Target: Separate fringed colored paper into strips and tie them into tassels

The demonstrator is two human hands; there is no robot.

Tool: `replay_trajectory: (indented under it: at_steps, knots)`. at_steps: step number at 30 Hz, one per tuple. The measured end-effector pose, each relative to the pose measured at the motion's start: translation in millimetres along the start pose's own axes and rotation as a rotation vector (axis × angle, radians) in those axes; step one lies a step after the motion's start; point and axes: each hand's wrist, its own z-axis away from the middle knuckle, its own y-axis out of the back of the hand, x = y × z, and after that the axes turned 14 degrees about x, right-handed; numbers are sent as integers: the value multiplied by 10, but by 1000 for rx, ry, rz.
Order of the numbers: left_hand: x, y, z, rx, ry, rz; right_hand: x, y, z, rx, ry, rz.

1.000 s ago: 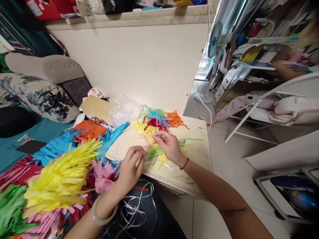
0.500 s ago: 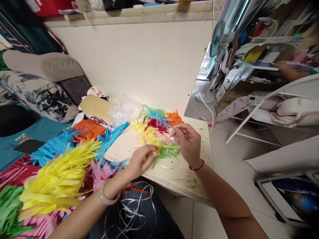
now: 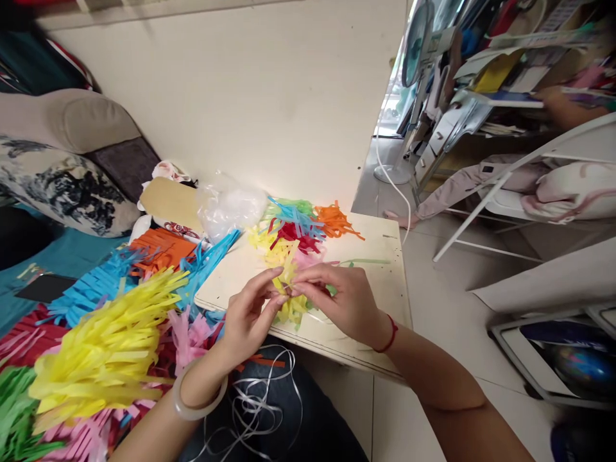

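Observation:
Over the near part of the wooden board (image 3: 346,346), my left hand (image 3: 248,314) pinches a yellow paper tassel (image 3: 293,311). My right hand (image 3: 344,298) meets it there, thumb and forefinger closed on the same tassel at its gathered middle. Its fringe hangs below my fingertips, and a strip sticks up above them. Just beyond lie a pink tassel (image 3: 308,256), a red tassel (image 3: 299,236), a blue tassel (image 3: 301,218) and an orange tassel (image 3: 337,221). White ribbon (image 3: 255,404) lies tangled on my lap.
Fringed yellow paper (image 3: 110,340) tops a colourful heap at left, with blue fringe (image 3: 94,289) and green fringe (image 3: 19,410). A clear plastic bag (image 3: 231,205) lies by the board's back edge. Another person's leg (image 3: 457,189) shows beside a white folding chair (image 3: 476,218).
My right hand has come down and left to meet my left hand. Both now grip the yellow tassel, which is lifted off the pile. The view has shifted slightly.

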Motion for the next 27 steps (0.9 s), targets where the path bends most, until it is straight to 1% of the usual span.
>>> replay_trajectory:
  at_steps: [4,7,12,17,20,22,25,27]
  knots:
    - [1,22,12,-14,-52,-28,-31,14,3,25,41,63]
    - [9,39,17,-39,-57,-65,-50,20,6,8,66,81]
    - [34,33,11,-62,41,-36,-51,33,1,-53,52,77]
    - [40,-5,7,-97,137,80,-17,5,-20,-35,-6,24]
    - [38,8,17,-136,158,37,16,-26,-24,-37,-35,-6]
    - [46,30,11,-160,128,-58,37,-41,-22,-42,-54,-15]
    - [87,57,-36,-198,7,-255,53,-52,-21,-57,-96,-29]
    - [126,57,-81,-221,-61,-339,48,-51,-22,-62,-134,-43]
